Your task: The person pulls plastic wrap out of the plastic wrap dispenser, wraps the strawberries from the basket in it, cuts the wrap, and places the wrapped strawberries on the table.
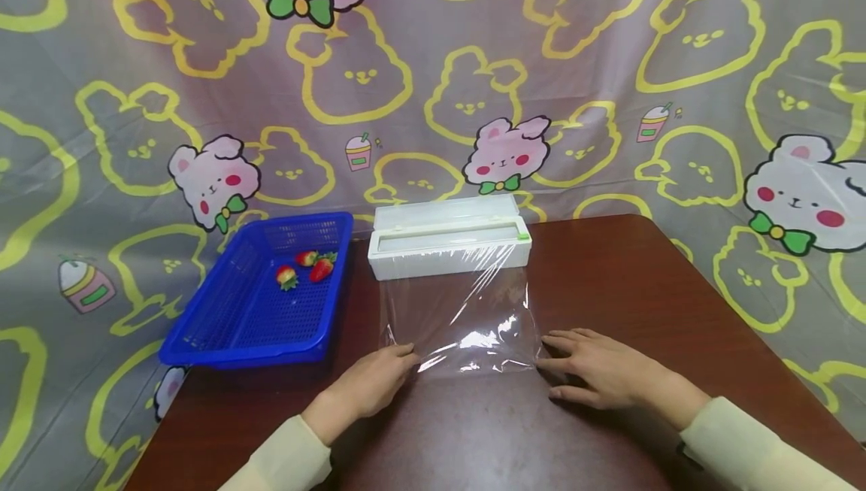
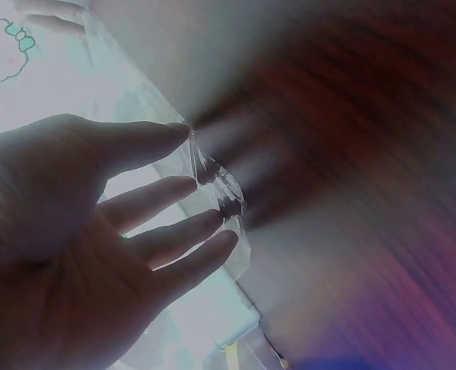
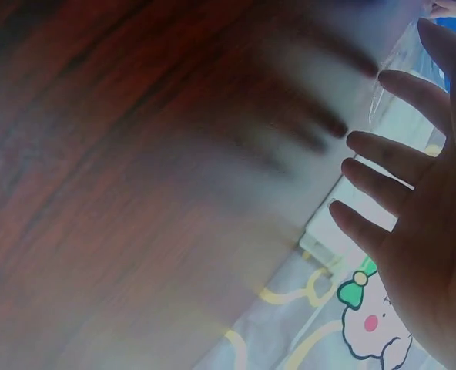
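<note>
A clear sheet of plastic wrap (image 1: 467,325) runs from a white wrap dispenser (image 1: 449,254) with a raised lid and lies over the brown table towards me. At its near left corner, my left hand (image 1: 373,380) touches the film with its fingertips. The left wrist view shows that hand's thumb and fingers (image 2: 174,196) nearly straight, with crinkled film at their tips. My right hand (image 1: 602,369) rests by the right edge of the film, its fingers spread and straight. In the right wrist view, the index fingertip (image 3: 386,77) meets the film's edge.
A blue plastic basket (image 1: 338,280) with several strawberries (image 1: 321,269) stands at the left of the table (image 1: 595,273). A green slider (image 1: 523,236) sits at the dispenser's right end. Behind the table hangs a patterned curtain (image 1: 419,92).
</note>
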{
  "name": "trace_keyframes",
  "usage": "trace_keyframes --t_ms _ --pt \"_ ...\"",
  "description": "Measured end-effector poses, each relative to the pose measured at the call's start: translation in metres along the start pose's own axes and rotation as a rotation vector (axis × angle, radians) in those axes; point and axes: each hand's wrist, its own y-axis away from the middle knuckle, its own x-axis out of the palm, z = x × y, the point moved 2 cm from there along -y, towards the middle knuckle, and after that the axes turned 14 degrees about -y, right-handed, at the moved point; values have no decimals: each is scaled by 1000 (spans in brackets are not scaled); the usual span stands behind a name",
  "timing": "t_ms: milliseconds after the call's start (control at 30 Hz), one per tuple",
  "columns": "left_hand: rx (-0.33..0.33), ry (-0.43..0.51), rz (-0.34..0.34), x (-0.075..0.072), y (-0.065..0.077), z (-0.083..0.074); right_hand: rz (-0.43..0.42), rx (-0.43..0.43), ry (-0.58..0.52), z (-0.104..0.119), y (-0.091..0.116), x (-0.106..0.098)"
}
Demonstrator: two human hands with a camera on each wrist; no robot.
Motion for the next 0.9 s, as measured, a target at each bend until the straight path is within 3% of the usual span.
trace_keyframes --t_ms 333,600,767,900 --pt "-28 0 15 -1 10 4 -11 -8 8 4 2 0" --pt "-76 -19 89 -5 15 5 -12 4 -27 12 6 -6" --pt "-70 -64 91 -6 19 7 29 53 -53 15 7 -9" --pt "-63 -80 94 -13 19 7 -9 14 -31 15 5 -15"
